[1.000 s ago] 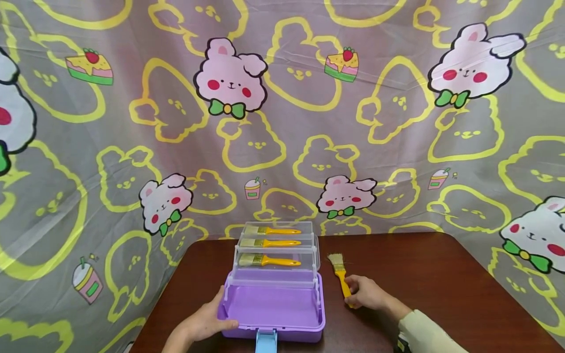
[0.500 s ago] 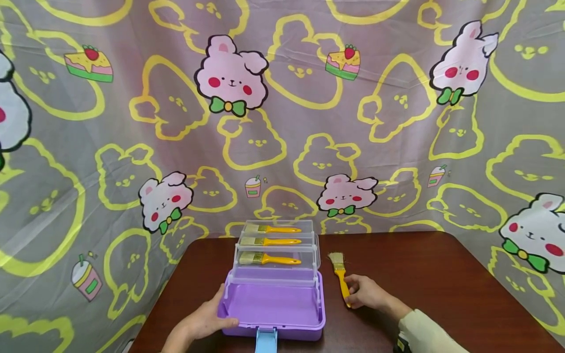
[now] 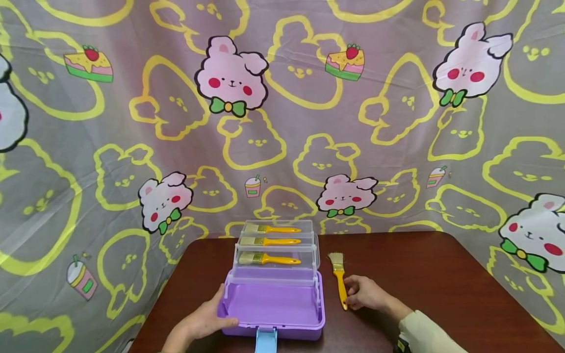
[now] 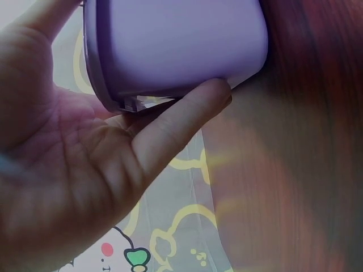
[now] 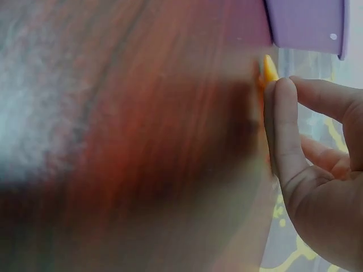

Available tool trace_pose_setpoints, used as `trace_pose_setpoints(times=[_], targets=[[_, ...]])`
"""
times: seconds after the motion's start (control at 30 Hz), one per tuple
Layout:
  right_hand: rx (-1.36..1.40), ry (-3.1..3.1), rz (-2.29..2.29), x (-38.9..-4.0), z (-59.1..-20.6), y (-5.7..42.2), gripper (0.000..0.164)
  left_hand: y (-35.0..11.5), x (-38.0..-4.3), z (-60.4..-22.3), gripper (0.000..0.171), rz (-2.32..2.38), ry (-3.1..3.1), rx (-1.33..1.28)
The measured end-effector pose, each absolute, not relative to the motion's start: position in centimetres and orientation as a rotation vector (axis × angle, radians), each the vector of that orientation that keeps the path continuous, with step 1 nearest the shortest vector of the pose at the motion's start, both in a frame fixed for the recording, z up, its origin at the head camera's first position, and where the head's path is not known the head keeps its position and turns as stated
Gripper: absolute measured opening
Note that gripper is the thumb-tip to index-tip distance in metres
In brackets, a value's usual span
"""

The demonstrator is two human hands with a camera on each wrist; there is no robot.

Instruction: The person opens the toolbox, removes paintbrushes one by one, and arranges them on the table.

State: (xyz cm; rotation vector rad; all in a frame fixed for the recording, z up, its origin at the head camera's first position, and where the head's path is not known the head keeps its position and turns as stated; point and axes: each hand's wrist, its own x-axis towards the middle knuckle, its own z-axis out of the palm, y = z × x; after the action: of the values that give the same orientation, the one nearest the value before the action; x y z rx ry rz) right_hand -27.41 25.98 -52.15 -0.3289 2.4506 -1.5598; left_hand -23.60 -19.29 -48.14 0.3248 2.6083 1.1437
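A purple box (image 3: 300,334) stands opened out at the middle of the table, its clear trays raised behind its bare lower part. My left hand (image 3: 203,318) holds its front left corner, thumb at the front and fingers along the side; the left wrist view shows fingers around the purple wall (image 4: 187,45). To the right of the box, a yellow-handled paintbrush (image 3: 342,287) lies on the table, bristles pointing away. My right hand (image 3: 370,293) touches the right side of its handle with thumb and fingertips. The right wrist view shows only the yellow handle end (image 5: 270,68) beyond the thumb.
Three similar paintbrushes lie in the tiered trays, one per tray: lower (image 3: 282,261), middle (image 3: 282,241), upper (image 3: 282,230). A light blue latch (image 3: 267,339) hangs at the box front. Patterned cloth (image 3: 287,122) surrounds the dark wooden table (image 3: 397,260).
The loose paintbrush has turned a little, its handle end shifting left while the bristles stay nearly in place. My right hand has barely moved; my left hand stays at the box corner.
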Motion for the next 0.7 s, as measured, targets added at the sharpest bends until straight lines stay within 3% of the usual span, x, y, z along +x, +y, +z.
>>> trace_pose_setpoints(times=[0.33,0.7], targets=[[-0.549,3.002,-1.068,-27.8,-49.6,25.6,0.021,-19.2,-23.7,-48.2,0.116,1.127,2.605,0.293],[-0.703,3.242,-0.827,-27.2,-46.4,22.6,0.021,-19.2,-23.7,-48.1,0.116,1.134,2.604,0.325]])
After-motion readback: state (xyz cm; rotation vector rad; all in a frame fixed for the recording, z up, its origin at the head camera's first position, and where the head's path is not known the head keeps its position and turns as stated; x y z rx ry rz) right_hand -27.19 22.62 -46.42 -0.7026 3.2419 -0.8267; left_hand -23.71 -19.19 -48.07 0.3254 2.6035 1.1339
